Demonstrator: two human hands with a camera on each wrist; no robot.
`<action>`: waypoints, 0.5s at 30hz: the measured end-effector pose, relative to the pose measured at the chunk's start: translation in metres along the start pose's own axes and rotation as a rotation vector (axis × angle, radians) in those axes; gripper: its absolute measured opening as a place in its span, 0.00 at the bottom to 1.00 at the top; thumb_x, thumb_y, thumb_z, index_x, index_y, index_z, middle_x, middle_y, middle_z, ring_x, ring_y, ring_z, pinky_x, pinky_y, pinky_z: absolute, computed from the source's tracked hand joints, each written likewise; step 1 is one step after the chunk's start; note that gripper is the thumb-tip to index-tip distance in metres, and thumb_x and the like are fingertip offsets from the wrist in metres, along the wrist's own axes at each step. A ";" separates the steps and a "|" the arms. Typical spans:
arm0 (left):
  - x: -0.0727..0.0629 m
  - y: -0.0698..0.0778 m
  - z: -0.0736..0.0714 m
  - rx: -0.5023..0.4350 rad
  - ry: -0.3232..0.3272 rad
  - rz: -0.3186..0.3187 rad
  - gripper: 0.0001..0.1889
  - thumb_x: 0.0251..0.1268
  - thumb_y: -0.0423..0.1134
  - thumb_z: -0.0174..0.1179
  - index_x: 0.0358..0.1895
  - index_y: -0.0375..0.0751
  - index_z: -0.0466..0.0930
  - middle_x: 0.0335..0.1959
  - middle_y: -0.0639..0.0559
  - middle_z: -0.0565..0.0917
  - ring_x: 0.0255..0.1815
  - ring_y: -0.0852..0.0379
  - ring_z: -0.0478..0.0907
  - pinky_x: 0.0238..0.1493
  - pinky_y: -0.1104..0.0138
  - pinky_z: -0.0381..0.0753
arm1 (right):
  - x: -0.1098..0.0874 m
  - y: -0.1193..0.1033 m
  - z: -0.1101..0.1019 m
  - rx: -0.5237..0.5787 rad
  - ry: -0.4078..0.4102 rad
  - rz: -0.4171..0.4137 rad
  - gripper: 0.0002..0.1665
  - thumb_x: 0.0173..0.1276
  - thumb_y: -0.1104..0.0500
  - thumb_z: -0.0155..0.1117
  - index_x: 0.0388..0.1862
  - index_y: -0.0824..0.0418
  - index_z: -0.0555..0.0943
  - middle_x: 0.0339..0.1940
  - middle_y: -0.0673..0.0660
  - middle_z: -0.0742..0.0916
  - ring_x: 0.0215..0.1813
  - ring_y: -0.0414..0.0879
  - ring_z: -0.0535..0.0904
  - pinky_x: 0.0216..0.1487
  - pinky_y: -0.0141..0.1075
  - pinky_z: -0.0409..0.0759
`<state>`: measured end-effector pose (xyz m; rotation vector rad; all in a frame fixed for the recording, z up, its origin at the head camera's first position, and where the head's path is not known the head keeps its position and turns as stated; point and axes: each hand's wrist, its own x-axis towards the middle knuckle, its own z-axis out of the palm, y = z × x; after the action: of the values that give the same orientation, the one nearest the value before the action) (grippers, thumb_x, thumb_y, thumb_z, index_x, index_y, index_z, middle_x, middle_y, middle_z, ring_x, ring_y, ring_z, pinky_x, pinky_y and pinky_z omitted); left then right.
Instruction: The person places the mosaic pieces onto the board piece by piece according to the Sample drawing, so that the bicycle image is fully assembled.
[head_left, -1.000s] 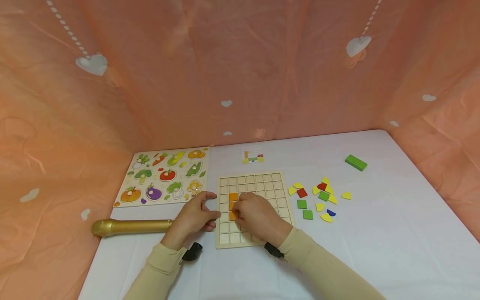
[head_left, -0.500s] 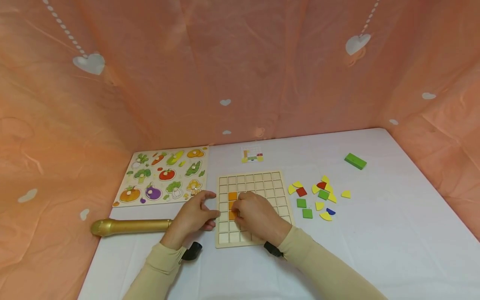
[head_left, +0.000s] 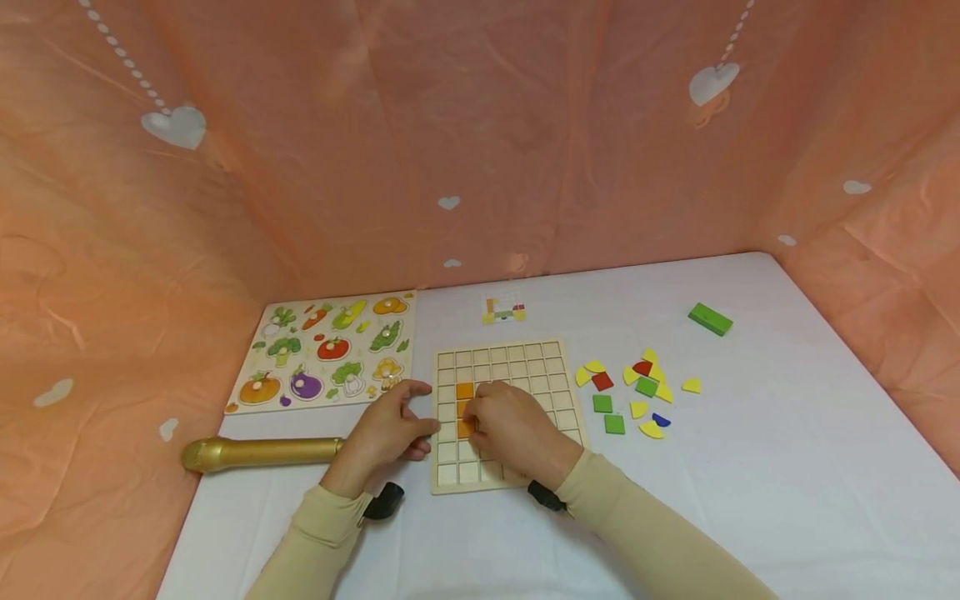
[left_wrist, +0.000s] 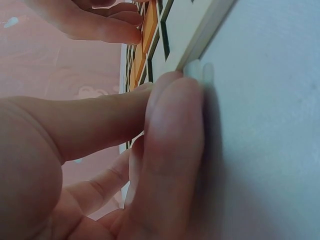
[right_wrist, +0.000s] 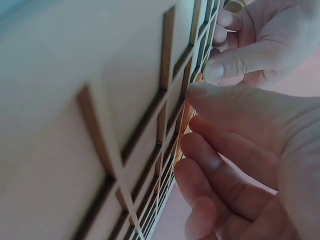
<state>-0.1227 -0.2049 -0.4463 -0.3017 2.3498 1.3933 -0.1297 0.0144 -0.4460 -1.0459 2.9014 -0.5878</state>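
Note:
A light wooden grid board [head_left: 450, 473] lies on the table, with several of its square cells bare. Three orange square tiles [head_left: 465, 390] sit in a column near its left side. The left hand [head_left: 388, 429] holds the board's left edge, its thumb and fingers at the rim in the left wrist view. The right hand [head_left: 517, 429] is over the board with curled fingers, its thumb and fingertips pinching at the lowest orange tile [head_left: 462, 428]. In the right wrist view, the orange tile [right_wrist: 187, 112] shows as a thin strip between thumb and fingers.
Right of the board lie loose green tiles [head_left: 614, 424], a red tile [head_left: 602, 381], yellow quarter-circle pieces [head_left: 651, 429] and a blue piece [head_left: 661, 420]. Farther off are a green block [head_left: 710, 319] and a pattern card [head_left: 504, 308]. A vegetable puzzle [head_left: 322, 354] and gold microphone [head_left: 262, 452] lie left.
Both hands keep the same places and grips on the board and tile. Only the head view has tilted very slightly.

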 end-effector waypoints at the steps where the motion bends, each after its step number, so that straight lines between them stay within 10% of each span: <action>1: 0.000 0.000 0.000 0.000 0.000 0.000 0.31 0.69 0.31 0.73 0.73 0.44 0.74 0.32 0.44 0.82 0.24 0.55 0.86 0.29 0.64 0.92 | 0.000 0.000 0.000 0.000 -0.002 0.001 0.08 0.68 0.58 0.81 0.44 0.55 0.93 0.38 0.49 0.88 0.42 0.44 0.81 0.46 0.33 0.86; 15: 0.001 -0.001 0.001 -0.013 0.002 0.001 0.30 0.69 0.31 0.73 0.73 0.45 0.74 0.31 0.44 0.81 0.24 0.56 0.86 0.29 0.64 0.92 | 0.000 0.001 0.000 0.018 -0.021 0.004 0.06 0.69 0.59 0.79 0.44 0.55 0.93 0.39 0.50 0.88 0.42 0.44 0.80 0.46 0.34 0.86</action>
<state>-0.1227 -0.2045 -0.4477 -0.3061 2.3440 1.4095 -0.1305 0.0148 -0.4460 -1.0376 2.8742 -0.5985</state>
